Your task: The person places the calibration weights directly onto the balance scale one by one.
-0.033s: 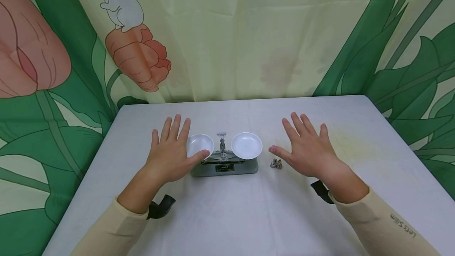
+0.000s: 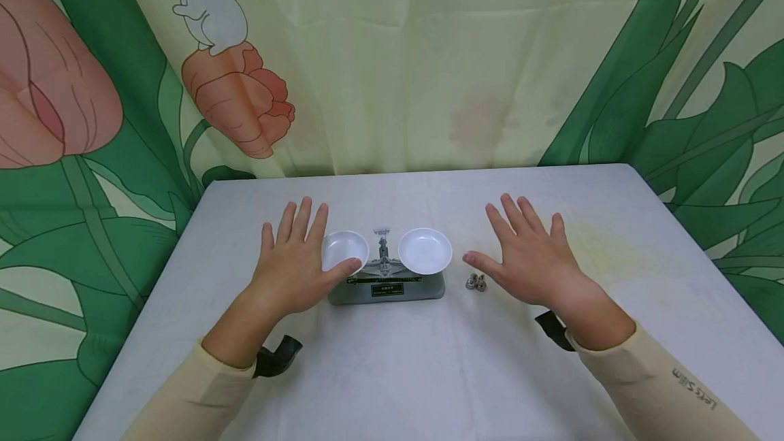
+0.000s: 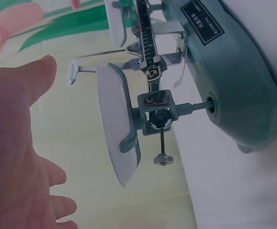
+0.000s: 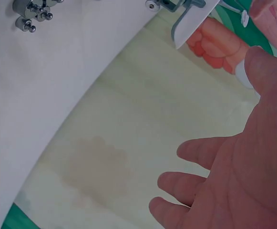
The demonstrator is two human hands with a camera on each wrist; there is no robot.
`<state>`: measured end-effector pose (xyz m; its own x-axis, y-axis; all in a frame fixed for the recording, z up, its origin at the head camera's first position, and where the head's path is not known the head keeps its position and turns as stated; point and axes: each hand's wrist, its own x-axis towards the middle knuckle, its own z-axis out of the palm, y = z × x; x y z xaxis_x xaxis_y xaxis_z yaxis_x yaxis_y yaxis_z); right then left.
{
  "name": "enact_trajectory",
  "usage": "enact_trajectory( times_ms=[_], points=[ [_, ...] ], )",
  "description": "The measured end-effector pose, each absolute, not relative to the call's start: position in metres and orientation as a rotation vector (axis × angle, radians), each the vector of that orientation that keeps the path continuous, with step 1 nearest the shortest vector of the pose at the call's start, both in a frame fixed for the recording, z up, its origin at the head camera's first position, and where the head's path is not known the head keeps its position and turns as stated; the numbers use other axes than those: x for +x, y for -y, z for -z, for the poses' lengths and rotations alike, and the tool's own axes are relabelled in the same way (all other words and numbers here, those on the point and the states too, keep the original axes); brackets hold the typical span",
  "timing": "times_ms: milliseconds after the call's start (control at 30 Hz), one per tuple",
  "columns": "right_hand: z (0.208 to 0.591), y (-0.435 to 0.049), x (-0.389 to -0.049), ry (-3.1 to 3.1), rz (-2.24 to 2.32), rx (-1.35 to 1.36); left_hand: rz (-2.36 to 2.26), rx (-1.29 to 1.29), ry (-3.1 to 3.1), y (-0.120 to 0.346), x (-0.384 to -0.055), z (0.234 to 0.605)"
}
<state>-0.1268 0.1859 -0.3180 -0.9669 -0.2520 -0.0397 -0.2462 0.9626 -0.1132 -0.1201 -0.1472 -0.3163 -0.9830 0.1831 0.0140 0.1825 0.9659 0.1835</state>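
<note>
A grey-green pan balance [image 2: 387, 292] stands on the table with two white pans, the left pan [image 2: 345, 249] and the right pan [image 2: 425, 251]. My left hand [image 2: 294, 271], fingers spread, hovers at the balance's left; its thumb overlaps the left pan in the head view. In the left wrist view that hand [image 3: 14, 148] is apart from the pan [image 3: 115, 124], and an adjusting nut [image 3: 163, 159] shows below the beam. My right hand [image 2: 533, 257] is spread in the air, holding nothing. Small metal weights [image 2: 476, 282] stand near its thumb; the right wrist view shows several weights [image 4: 25, 24].
A white cloth covers the table [image 2: 392, 373]. Behind it hangs a pale curtain [image 2: 404, 73] printed with flowers, leaves and a white animal. Dark straps [image 2: 278, 357] sit at both wrists, beside the cream sleeves [image 2: 661, 386].
</note>
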Motion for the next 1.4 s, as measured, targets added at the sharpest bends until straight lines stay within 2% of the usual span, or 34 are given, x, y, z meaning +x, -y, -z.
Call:
enact_trajectory(
  times_ms=[367,567,800,1100,1400],
  points=[
    [0.320,-0.188,-0.125,-3.071,0.217,-0.406,-0.409,0.342,-3.119,0.152,-0.119,0.321],
    [0.328,-0.193,-0.123,-3.071,0.347,-0.439,-0.775,0.352,-3.096,0.161,-0.117,0.336],
    [0.340,-0.199,-0.121,-3.040,0.610,-0.463,-1.133,0.213,-2.972,0.173,-0.110,0.357],
    [0.356,-0.204,-0.118,-2.878,0.977,-0.383,-1.231,0.073,-2.879,0.182,-0.107,0.387],
    [0.374,-0.205,-0.119,-2.847,0.956,-0.427,-1.297,0.091,-2.817,0.173,-0.107,0.412]
  ],
)
